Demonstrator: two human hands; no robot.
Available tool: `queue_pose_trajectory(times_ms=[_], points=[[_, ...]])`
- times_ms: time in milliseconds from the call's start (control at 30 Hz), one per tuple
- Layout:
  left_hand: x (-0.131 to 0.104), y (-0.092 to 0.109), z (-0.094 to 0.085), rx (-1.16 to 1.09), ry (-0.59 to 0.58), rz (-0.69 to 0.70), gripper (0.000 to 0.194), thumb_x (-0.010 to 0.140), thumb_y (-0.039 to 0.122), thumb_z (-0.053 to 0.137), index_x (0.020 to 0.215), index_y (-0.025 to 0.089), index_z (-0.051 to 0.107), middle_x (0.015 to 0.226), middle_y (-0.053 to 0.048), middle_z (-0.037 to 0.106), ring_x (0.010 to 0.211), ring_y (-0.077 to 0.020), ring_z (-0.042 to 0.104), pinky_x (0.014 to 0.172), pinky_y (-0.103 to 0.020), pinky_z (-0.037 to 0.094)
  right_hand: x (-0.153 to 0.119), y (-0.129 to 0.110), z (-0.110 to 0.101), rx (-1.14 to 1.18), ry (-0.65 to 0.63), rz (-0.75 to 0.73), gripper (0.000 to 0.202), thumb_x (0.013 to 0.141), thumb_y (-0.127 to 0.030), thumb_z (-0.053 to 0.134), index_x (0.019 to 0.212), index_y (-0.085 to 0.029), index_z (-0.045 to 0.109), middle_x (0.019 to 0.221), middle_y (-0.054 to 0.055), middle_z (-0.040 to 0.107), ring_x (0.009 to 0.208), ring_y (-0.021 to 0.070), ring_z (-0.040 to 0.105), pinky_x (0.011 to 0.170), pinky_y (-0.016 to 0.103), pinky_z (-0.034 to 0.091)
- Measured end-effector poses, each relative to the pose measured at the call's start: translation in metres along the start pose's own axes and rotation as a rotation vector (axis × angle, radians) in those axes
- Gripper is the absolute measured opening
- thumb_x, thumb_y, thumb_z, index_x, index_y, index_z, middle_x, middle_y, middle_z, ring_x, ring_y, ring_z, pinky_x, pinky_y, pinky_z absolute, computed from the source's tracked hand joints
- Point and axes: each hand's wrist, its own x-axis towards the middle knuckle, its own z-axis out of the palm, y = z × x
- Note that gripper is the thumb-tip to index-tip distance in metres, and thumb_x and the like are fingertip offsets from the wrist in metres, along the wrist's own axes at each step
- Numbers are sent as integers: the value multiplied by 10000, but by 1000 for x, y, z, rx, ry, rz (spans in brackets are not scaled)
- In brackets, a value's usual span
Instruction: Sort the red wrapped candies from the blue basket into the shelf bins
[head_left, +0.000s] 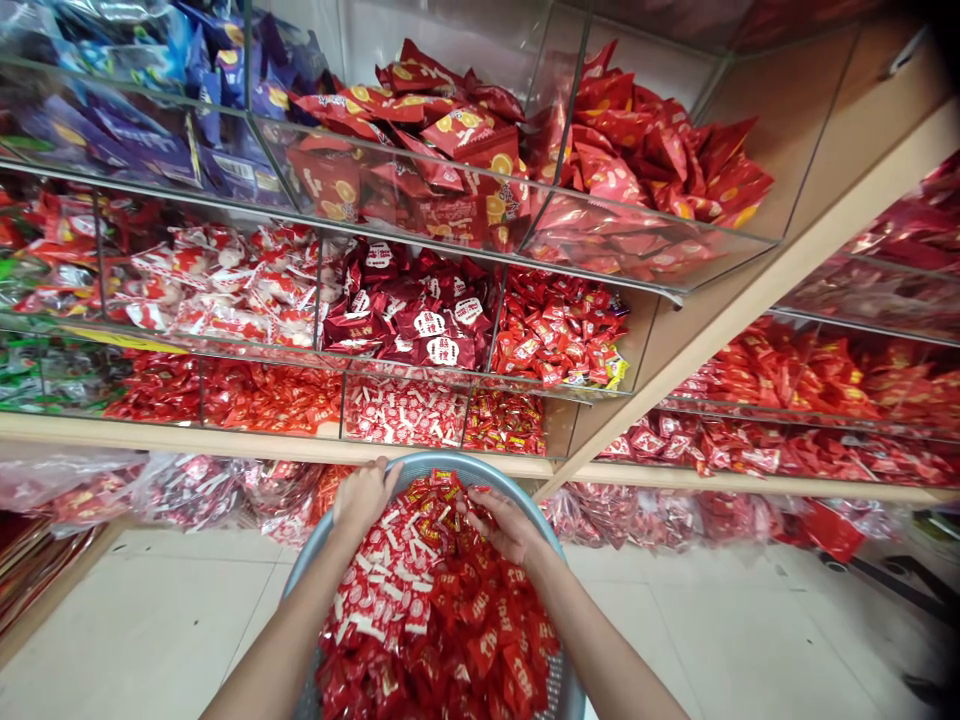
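A round blue-grey plastic basket (435, 460) with a perforated wall sits below me, heaped with wrapped candies (480, 620). The wrappers are plain red, red-and-white, dark red and red with yellow print. My left hand (367, 495) grips the far-left rim of the basket, its fingers closed over the edge. Inside the basket, my right hand (504, 525) rests at the far right of the heap, fingers apart and bent slightly, touching the candies with red-and-yellow wrappers (442, 510). No candy shows clearly in its fingers.
Shelves with clear dividers hold red orange-print packets (465, 140), purple packets (150, 130), maroon packets (427, 310) and small red candies (555, 325). A slanting wooden post (720, 330) separates the right bays. Bagged candies (195, 490) lie under the lowest shelf, above a tiled floor (172, 590).
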Motion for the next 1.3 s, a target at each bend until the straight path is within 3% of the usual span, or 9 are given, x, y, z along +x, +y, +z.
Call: queue_pose_trajectory(times_ms=[133, 233, 433, 633, 733, 867, 1067, 1167, 1300], points=[[1, 0, 1, 4, -1, -1, 631, 910, 536, 86, 1044, 171, 582, 857, -128, 700, 772, -289, 671, 639, -360, 479, 2, 2, 1, 20, -2, -42, 241, 553, -172, 812, 709, -167, 628, 758, -17, 681, 811, 147, 686, 713, 192, 562], [1, 1, 0, -4, -19, -10, 640, 909, 537, 82, 1064, 167, 582, 857, -134, 697, 778, -291, 668, 653, -371, 478, 4, 0, 1, -108, 15, 30, 308, 550, -219, 819, 773, -179, 610, 773, -22, 666, 727, 155, 692, 544, 182, 537], [-1, 1, -2, -23, -11, -8, 641, 907, 543, 86, 1044, 167, 586, 859, -129, 695, 768, -284, 666, 647, -368, 475, 11, -2, 9, -418, 45, -33, 284, 622, -314, 766, 740, -180, 546, 570, -65, 555, 377, 43, 473, 299, 141, 184], [0, 0, 0, -26, -10, -12, 649, 904, 555, 96, 1049, 162, 591, 893, -145, 695, 797, -282, 666, 679, -370, 473, 24, 1, 28, -624, -24, -258, 198, 673, -318, 684, 764, -180, 575, 565, -69, 537, 391, 57, 403, 381, 188, 282], [1, 0, 2, -12, 2, -10, 636, 906, 553, 99, 1045, 170, 587, 893, -136, 696, 788, -288, 668, 667, -372, 474, 26, 1, 39, -964, 20, -506, 112, 758, -291, 603, 749, -180, 589, 596, -46, 553, 496, 99, 491, 497, 218, 384], [1, 0, 4, -21, 6, -8, 624, 909, 547, 105, 1057, 173, 583, 930, -138, 690, 808, -280, 667, 672, -363, 471, 21, 2, 56, -1469, -31, -810, 134, 861, -242, 499, 908, -220, 623, 923, 15, 643, 795, 151, 600, 708, 250, 436], [0, 0, 3, -22, -5, -29, 607, 909, 557, 131, 1051, 176, 582, 889, -132, 692, 811, -261, 665, 699, -350, 463, 24, 15, 66, -1989, -156, -762, 261, 934, -219, 361, 1065, -254, 584, 1084, 51, 597, 755, 157, 626, 675, 265, 460], [0, 0, 2, -25, -10, -29, 608, 909, 559, 136, 1050, 173, 583, 898, -138, 691, 812, -257, 665, 708, -350, 462, 27, 20, 62, -1944, -139, -762, 264, 935, -220, 363, 1073, -253, 585, 1115, 58, 586, 744, 149, 621, 683, 270, 465], [0, 0, 2, -14, -5, -22, 616, 912, 548, 118, 1055, 168, 581, 881, -140, 692, 802, -268, 667, 684, -353, 466, 27, 16, 50, -1470, -64, -860, 207, 890, -259, 468, 1037, -231, 611, 1069, 54, 607, 876, 163, 597, 793, 278, 449]])
